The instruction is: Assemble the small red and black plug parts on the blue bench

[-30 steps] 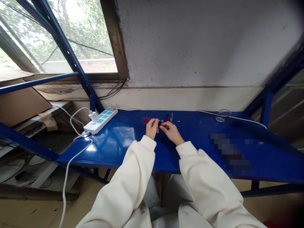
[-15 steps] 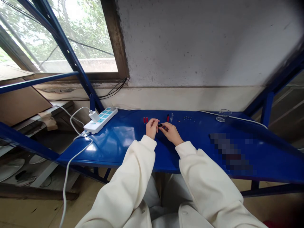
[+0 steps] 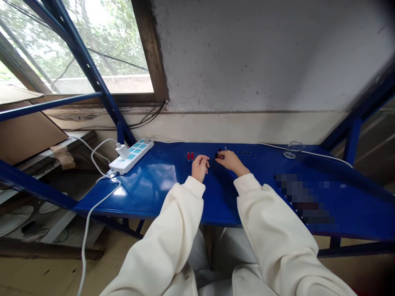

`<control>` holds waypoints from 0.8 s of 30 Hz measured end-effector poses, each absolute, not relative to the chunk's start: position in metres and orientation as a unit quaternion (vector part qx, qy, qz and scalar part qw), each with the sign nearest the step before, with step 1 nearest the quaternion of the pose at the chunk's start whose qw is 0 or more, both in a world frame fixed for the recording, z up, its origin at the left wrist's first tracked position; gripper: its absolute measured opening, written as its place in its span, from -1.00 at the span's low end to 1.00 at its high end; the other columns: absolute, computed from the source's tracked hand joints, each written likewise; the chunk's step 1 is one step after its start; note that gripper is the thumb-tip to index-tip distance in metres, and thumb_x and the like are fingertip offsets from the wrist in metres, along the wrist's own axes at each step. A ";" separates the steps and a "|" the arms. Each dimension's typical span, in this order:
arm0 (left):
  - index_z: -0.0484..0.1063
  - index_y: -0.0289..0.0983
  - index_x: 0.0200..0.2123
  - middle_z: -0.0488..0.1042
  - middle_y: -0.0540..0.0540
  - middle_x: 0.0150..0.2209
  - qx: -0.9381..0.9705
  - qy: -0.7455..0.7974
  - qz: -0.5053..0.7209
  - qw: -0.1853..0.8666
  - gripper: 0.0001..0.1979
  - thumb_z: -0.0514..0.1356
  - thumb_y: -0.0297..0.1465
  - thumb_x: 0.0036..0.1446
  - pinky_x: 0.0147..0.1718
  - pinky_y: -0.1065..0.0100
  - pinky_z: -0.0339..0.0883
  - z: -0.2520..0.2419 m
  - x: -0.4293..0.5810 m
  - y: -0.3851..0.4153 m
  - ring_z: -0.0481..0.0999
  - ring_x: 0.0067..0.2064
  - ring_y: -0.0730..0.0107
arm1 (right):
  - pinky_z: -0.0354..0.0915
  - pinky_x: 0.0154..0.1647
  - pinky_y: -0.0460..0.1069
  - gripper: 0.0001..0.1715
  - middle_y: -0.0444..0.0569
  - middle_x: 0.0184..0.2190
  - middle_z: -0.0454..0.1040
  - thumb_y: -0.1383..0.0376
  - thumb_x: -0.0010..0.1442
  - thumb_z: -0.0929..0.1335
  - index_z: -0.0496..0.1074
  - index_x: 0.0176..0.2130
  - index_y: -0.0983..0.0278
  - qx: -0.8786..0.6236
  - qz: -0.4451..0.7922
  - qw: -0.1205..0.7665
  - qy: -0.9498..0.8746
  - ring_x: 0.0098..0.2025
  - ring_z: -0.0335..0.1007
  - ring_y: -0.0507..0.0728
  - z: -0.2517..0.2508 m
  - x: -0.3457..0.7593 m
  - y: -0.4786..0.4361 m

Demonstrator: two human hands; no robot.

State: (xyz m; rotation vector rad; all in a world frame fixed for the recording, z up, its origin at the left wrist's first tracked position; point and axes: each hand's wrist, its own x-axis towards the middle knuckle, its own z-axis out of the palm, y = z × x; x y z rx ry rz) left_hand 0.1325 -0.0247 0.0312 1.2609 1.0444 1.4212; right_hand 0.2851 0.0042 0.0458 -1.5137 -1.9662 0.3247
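My left hand [image 3: 200, 166] is above the blue table, its fingers curled together; whatever they may hold is hidden. To its right, my right hand [image 3: 232, 161] pinches a small black cap-like piece [image 3: 216, 156] between thumb and fingers. A gap separates the two hands. Two small red cylinders [image 3: 190, 156] stand side by side just beyond my left hand. Behind my right hand, the tip of a small black item [image 3: 219, 150] and part of a clear piece [image 3: 226, 148] show; the hand covers the rest.
Several tiny clear pieces [image 3: 247, 153] lie right of my right hand. A clear glass cup [image 3: 290, 155] stands at the back right. On the left, a white power strip [image 3: 131, 158] trails a cable over the table edge. A blurred dark object [image 3: 304, 201] lies front right.
My hands were together at the small black piece; now they are apart. My right hand has moved slightly right with the piece, partly covering the items behind it.
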 end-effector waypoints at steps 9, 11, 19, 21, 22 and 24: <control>0.30 -0.29 -0.43 0.26 0.09 -0.65 0.546 0.434 0.543 0.468 -0.82 0.01 -0.31 0.06 -0.76 0.52 -0.01 0.030 0.134 -0.028 0.16 -0.76 0.65 | 0.08 -0.53 -0.10 -0.83 -0.10 -0.64 0.36 0.22 -0.12 0.32 0.33 -0.60 0.28 -0.654 0.121 0.318 -0.676 -0.57 0.24 0.03 0.026 0.307 0.008; 0.30 -0.29 -0.43 0.25 0.09 -0.65 0.547 0.436 0.541 0.467 -0.81 0.01 -0.30 0.06 -0.76 0.53 -0.01 0.031 0.134 -0.028 0.16 -0.76 0.66 | 0.07 -0.54 -0.10 -0.82 -0.09 -0.62 0.38 0.20 -0.09 0.31 0.34 -0.58 0.28 -0.661 0.115 0.325 -0.667 -0.56 0.24 0.03 0.025 0.306 0.007; 0.29 -0.30 -0.43 0.24 0.12 -0.66 0.550 0.444 0.537 0.460 -0.83 0.00 -0.33 0.06 -0.77 0.54 -0.02 0.030 0.134 -0.026 0.15 -0.77 0.67 | 0.04 -0.53 -0.13 -0.79 -0.06 -0.54 0.44 0.18 -0.01 0.29 0.40 -0.50 0.27 -0.675 0.090 0.298 -0.668 -0.48 0.30 0.04 0.021 0.295 0.008; 0.29 -0.30 -0.43 0.24 0.12 -0.66 0.553 0.444 0.536 0.457 -0.83 0.00 -0.33 0.07 -0.76 0.54 -0.01 0.030 0.134 -0.026 0.15 -0.77 0.68 | 0.03 -0.53 -0.13 -0.78 -0.05 -0.52 0.45 0.18 -0.01 0.29 0.41 -0.48 0.27 -0.687 0.086 0.282 -0.665 -0.46 0.32 0.05 0.019 0.294 0.009; 0.29 -0.30 -0.43 0.24 0.12 -0.66 0.555 0.445 0.536 0.454 -0.83 0.00 -0.33 0.07 -0.76 0.54 0.00 0.030 0.134 -0.026 0.15 -0.76 0.68 | 0.03 -0.53 -0.13 -0.78 -0.05 -0.51 0.46 0.18 0.00 0.29 0.42 -0.48 0.27 -0.689 0.087 0.275 -0.665 -0.45 0.32 0.05 0.018 0.293 0.010; 0.29 -0.30 -0.43 0.24 0.12 -0.66 0.560 0.446 0.535 0.448 -0.83 -0.01 -0.34 0.07 -0.76 0.54 0.01 0.030 0.134 -0.027 0.15 -0.76 0.68 | 0.03 -0.52 -0.13 -0.78 -0.04 -0.49 0.47 0.17 0.01 0.29 0.42 -0.46 0.27 -0.688 0.092 0.266 -0.669 -0.44 0.33 0.05 0.017 0.293 0.010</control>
